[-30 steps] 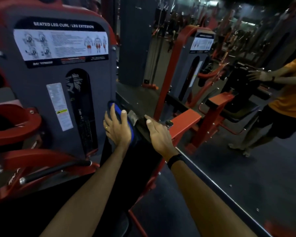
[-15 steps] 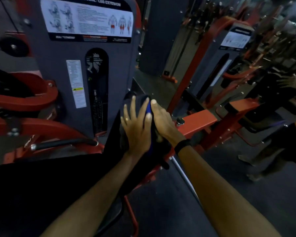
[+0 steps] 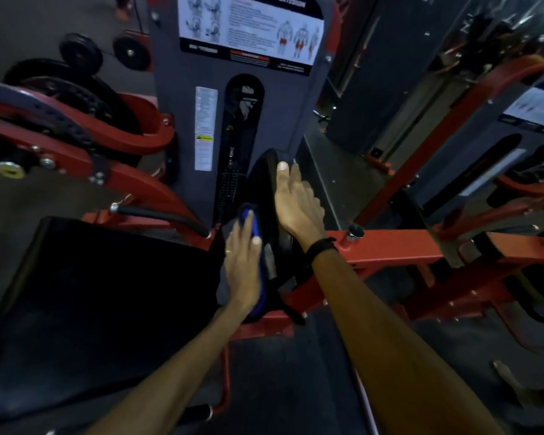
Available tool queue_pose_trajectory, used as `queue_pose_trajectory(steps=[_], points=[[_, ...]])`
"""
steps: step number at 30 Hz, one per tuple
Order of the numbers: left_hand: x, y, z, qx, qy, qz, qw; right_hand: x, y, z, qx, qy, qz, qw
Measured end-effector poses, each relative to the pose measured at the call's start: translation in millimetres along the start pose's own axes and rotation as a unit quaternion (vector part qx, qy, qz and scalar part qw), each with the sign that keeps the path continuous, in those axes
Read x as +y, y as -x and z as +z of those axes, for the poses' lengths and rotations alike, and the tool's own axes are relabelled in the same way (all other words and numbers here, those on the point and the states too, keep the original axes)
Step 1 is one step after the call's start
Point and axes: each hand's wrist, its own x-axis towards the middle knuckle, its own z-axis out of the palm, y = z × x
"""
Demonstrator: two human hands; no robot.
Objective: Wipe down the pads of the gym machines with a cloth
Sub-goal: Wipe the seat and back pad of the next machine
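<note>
The black back pad [image 3: 264, 171] of a seated leg curl machine stands upright in the middle, seen almost edge-on. My left hand [image 3: 244, 265] presses a blue cloth [image 3: 255, 219] flat against the lower part of the pad's front face, fingers straight. My right hand [image 3: 299, 205] grips the pad's upper edge, thumb lying along the rim and fingers curled over the far side. The black seat pad [image 3: 107, 293] spreads out at the lower left.
The grey weight-stack tower [image 3: 274, 114] with its instruction label stands right behind the pad. Red lever arms [image 3: 76, 130] and black weight plates [image 3: 79, 54] fill the left. A red frame beam [image 3: 405, 243] and a neighbouring machine [image 3: 515, 127] lie to the right. Dark floor is below.
My left hand has slid the cloth down the back pad, from near its top to its lower part. My right hand has stayed at the pad's upper edge. The view has tilted downward.
</note>
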Motion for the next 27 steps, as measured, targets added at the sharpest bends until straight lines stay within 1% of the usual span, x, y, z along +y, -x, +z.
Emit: queue_pose_trajectory(steps=[3,5,7,9,11,12,14,15,17,19,20,22,23,24,25,27], points=[[48.4,2.6,16.2,0.016,-0.015,0.061,0.998,4.7,1.8,-0.2,0.001,-0.020,-0.001,1.000],[71.9,-27.5,19.4,0.004,-0.006,0.063,0.998,6.4,4.6,-4.0,0.011,-0.082,0.009,0.997],[69.1,-65.3,16.2,-0.015,0.038,0.067,0.997,3.8,6.3,-6.6,0.017,-0.107,0.002,0.994],[38.8,-95.9,12.3,-0.036,0.099,0.061,0.993,0.5,7.2,-5.4,0.018,-0.083,-0.012,0.996],[-8.8,-108.5,7.5,-0.037,0.160,-0.041,0.986,-1.2,8.8,-2.2,0.018,-0.051,-0.021,0.998],[-31.2,-105.6,5.9,-0.025,0.166,-0.092,0.982,-1.8,8.9,-1.9,0.019,-0.040,-0.024,0.999],[-61.3,-82.0,2.0,-0.012,0.143,-0.157,0.977,-2.3,8.0,-1.6,0.021,-0.009,-0.028,0.999],[-63.0,-61.5,-2.2,-0.006,0.122,-0.164,0.979,-2.5,7.7,-1.8,0.020,0.005,-0.031,0.999],[-50.2,-14.3,-3.9,0.005,0.112,-0.132,0.985,-2.6,7.1,-2.2,0.021,0.037,-0.037,0.998],[-19.8,20.1,5.0,0.030,0.113,-0.074,0.990,-1.7,6.2,-1.6,0.019,0.059,-0.038,0.997],[-9.4,22.7,10.5,0.030,0.099,-0.036,0.994,-1.5,6.2,-0.7,0.017,0.065,-0.036,0.997],[13.3,-1.1,14.4,0.010,-0.002,0.072,0.997,-1.1,5.3,1.0,0.021,0.057,-0.031,0.998],[20.9,-22.6,17.8,-0.008,-0.035,0.098,0.995,-0.5,5.0,2.3,0.026,0.040,-0.032,0.998],[30.6,-43.7,19.2,-0.021,-0.021,0.104,0.994,0.3,5.2,3.0,0.031,0.022,-0.034,0.999],[36.5,-63.6,17.4,-0.029,0.019,0.099,0.995,1.5,6.1,4.0,0.034,0.010,-0.037,0.999],[24.4,-103.1,17.0,-0.022,0.098,0.083,0.992,0.7,5.4,5.8,0.035,0.015,-0.039,0.999]])
